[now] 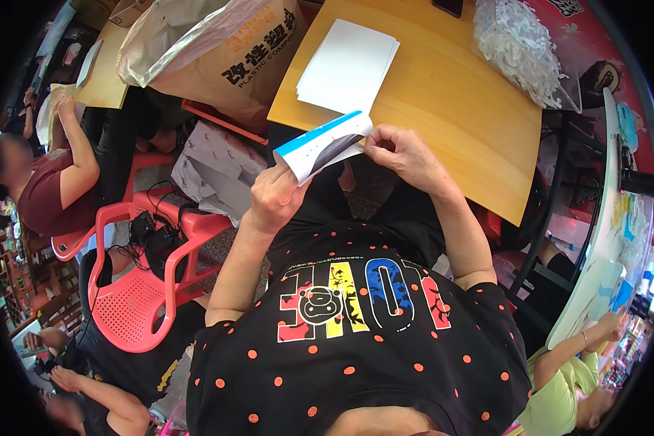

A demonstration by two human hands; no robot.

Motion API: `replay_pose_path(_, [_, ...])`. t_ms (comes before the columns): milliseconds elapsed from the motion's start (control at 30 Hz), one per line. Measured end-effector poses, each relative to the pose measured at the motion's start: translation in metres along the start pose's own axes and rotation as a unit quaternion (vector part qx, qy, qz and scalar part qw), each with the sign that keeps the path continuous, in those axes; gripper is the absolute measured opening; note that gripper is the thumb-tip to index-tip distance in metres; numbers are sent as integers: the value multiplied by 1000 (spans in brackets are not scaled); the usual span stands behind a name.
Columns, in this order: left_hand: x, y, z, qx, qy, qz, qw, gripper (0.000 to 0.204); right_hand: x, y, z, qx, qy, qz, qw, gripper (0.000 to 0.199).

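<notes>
A printed paper sheet (325,147), white with a blue band and a dark picture, is curled over in front of my body, just off the table's near edge. My left hand (276,195) grips its lower left end, fingers wrapped round it. At the sheet's right edge, my right hand (403,154) is closed with thumb and forefinger pinching the paper. Beyond the sheet, a stack of white paper (349,65) lies slightly fanned on the wooden table (458,123).
A clear bag of white plastic pieces (519,51) sits at the table's far right, near a dark phone (449,6). Left of the table stand a large woven sack (196,58) and a crumpled white bag (214,171). A red plastic chair (134,301) holds black cables. Other people sit at both sides.
</notes>
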State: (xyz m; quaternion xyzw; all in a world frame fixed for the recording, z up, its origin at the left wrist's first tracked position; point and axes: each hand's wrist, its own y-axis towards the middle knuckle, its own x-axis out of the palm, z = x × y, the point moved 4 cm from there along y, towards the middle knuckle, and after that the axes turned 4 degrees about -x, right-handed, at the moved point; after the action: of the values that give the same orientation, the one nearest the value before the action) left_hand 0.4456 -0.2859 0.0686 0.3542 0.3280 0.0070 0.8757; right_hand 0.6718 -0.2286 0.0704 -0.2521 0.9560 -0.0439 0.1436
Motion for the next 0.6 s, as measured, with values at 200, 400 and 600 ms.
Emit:
replay_pose_path(200, [-4, 4, -1, -17, 22, 1, 1000, 25, -5, -20, -22, 5, 137, 17, 990, 15])
replay_pose_path(400, [-4, 16, 9, -21, -5, 14, 1000, 24, -5, -11, -11, -52, -67, 136, 987, 15])
replay_pose_path(600, [7, 4, -4, -14, 36, -13, 999, 24, 24, -15, -41, -292, -103, 157, 938, 7])
